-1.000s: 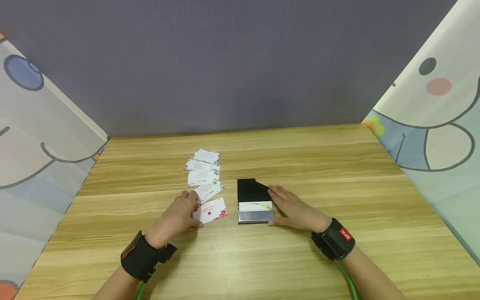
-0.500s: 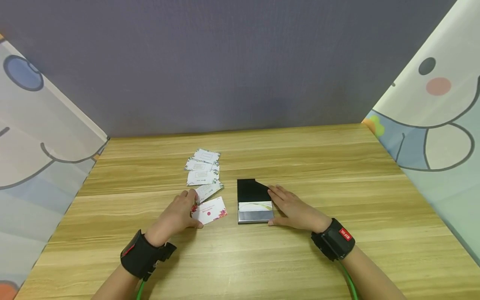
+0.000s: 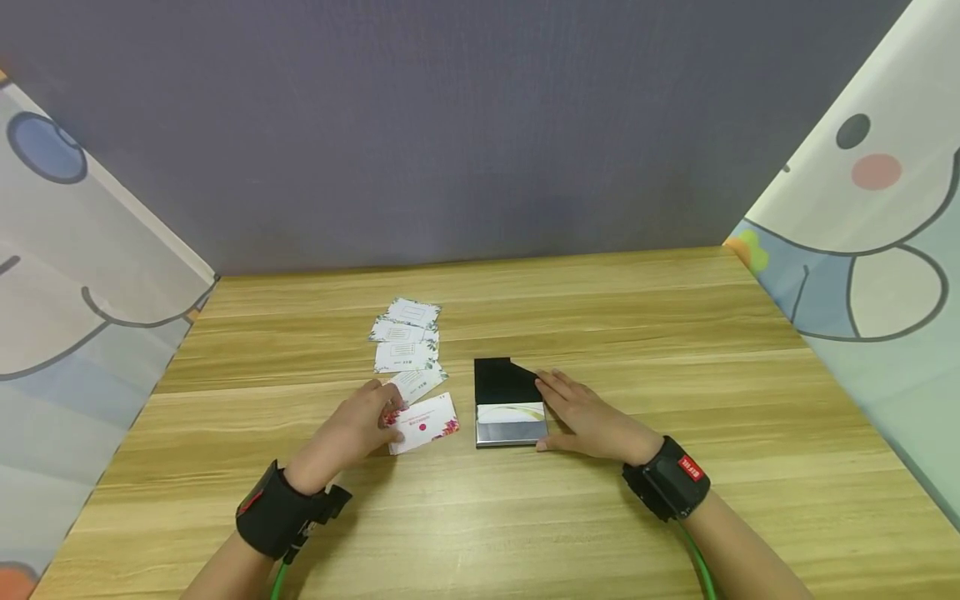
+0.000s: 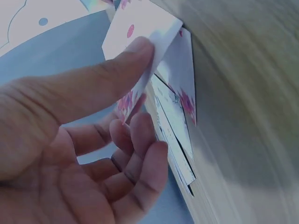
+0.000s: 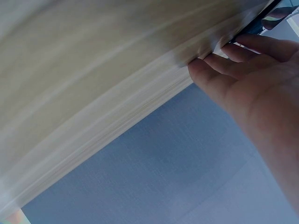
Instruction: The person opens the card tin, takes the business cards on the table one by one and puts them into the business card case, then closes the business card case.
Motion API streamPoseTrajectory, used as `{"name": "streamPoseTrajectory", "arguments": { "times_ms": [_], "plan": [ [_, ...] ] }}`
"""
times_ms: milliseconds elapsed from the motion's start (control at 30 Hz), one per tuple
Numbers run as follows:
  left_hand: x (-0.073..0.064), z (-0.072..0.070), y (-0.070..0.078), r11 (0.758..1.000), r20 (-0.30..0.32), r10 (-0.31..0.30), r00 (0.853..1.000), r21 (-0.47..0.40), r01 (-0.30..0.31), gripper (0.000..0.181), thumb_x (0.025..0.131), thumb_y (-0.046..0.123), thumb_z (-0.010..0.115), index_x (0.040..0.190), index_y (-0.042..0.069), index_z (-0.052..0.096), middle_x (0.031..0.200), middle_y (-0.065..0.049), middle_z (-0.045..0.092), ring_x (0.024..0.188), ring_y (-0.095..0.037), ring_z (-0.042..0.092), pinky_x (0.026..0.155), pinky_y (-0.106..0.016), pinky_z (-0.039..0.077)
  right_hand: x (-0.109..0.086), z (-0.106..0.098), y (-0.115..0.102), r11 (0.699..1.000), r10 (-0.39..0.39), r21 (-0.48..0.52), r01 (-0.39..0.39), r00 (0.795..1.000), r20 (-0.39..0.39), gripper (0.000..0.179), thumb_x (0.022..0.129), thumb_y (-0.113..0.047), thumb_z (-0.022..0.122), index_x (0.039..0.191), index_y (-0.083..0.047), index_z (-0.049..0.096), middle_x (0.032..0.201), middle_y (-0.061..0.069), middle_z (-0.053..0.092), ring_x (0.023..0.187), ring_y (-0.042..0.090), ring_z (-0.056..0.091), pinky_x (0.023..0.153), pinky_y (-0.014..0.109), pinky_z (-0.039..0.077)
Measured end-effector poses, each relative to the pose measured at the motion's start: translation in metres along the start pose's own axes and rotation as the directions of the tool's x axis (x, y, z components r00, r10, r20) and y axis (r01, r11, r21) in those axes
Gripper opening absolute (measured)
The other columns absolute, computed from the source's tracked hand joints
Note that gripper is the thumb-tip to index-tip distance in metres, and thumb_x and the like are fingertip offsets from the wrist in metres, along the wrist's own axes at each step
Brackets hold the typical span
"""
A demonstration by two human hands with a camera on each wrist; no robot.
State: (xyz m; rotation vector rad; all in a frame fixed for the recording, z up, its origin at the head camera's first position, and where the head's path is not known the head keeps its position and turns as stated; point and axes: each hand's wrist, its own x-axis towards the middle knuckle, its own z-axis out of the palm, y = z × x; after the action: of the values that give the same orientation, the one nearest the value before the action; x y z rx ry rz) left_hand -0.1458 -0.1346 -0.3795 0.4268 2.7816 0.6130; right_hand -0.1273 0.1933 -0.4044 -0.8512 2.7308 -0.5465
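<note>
My left hand (image 3: pixel 358 425) pinches a white business card (image 3: pixel 429 422) with red flower corners between thumb and fingers. In the left wrist view the lifted card (image 4: pixel 140 28) tilts off the table, with another red-flowered card (image 4: pixel 180 70) lying beneath it. A metal business card case (image 3: pixel 512 432) lies to the right, its black lid (image 3: pixel 497 380) swung back and a white card (image 3: pixel 510 412) showing inside. My right hand (image 3: pixel 585 417) touches the case's right side with fairly straight fingers; its thumb is by the front corner.
Several white cards with green leaf corners, such as the rear card (image 3: pixel 412 312), overlap in a column behind the left hand. The wooden table (image 3: pixel 637 317) meets a grey panel (image 3: pixel 480 133) at the back. Printed cartoon sheets (image 3: pixel 862 250) flank both sides.
The left thumb has moved onto the red-flowered card, which has shifted slightly right and risen in the pinch. The right hand and the case have stayed still.
</note>
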Motion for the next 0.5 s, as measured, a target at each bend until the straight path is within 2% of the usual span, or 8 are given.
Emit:
{"name": "streamPoseTrajectory", "arguments": {
  "times_ms": [100, 233, 367, 500],
  "plan": [
    [0.0003, -0.0019, 0.0, 0.999, -0.005, 0.02, 1.0, 0.038, -0.019, 0.021, 0.073, 0.009, 0.075, 0.086, 0.005, 0.06, 0.075, -0.004, 0.044, 0.067, -0.017, 0.04, 0.058, -0.026, 0.033, -0.0002, -0.0007, -0.0005, 1.0, 0.0, 0.003, 0.0, 1.0, -0.001, 0.083, 0.084, -0.045, 0.06, 0.14, 0.006, 0.026, 0.149, 0.022, 0.019, 0.137, 0.041, 0.015, 0.107, 0.054, 0.021],
    [0.0008, -0.0047, -0.0002, 0.997, -0.026, 0.051, 0.998, 0.056, -0.05, 0.014, 0.078, 0.01, 0.071, 0.087, 0.003, 0.063, 0.074, -0.004, 0.046, 0.066, -0.016, 0.04, 0.057, -0.026, 0.033, -0.0005, -0.0009, -0.0004, 1.0, 0.0, 0.002, 0.0, 1.0, -0.004, 0.083, 0.083, -0.044, 0.061, 0.14, 0.006, 0.026, 0.149, 0.022, 0.018, 0.137, 0.04, 0.015, 0.108, 0.053, 0.021],
    [0.0015, -0.0067, 0.0007, 0.995, -0.076, 0.098, 0.992, 0.033, -0.095, 0.007, 0.081, 0.007, 0.067, 0.086, 0.003, 0.064, 0.076, -0.003, 0.055, 0.065, -0.013, 0.045, 0.057, -0.024, 0.037, -0.0003, -0.0002, 0.0001, 1.0, 0.002, -0.002, -0.002, 1.0, -0.002, 0.084, 0.083, -0.045, 0.061, 0.141, 0.005, 0.026, 0.15, 0.021, 0.018, 0.138, 0.039, 0.015, 0.108, 0.053, 0.02],
    [0.0034, -0.0079, 0.0037, 0.992, -0.12, 0.127, 0.985, 0.006, -0.127, 0.005, 0.083, 0.006, 0.065, 0.084, 0.003, 0.061, 0.069, -0.002, 0.053, 0.059, -0.011, 0.042, 0.053, -0.022, 0.034, 0.0001, 0.0005, 0.0005, 1.0, -0.003, 0.001, 0.003, 1.0, -0.001, 0.084, 0.083, -0.045, 0.06, 0.141, 0.006, 0.026, 0.149, 0.021, 0.018, 0.137, 0.04, 0.015, 0.107, 0.053, 0.021]
  ]
}}
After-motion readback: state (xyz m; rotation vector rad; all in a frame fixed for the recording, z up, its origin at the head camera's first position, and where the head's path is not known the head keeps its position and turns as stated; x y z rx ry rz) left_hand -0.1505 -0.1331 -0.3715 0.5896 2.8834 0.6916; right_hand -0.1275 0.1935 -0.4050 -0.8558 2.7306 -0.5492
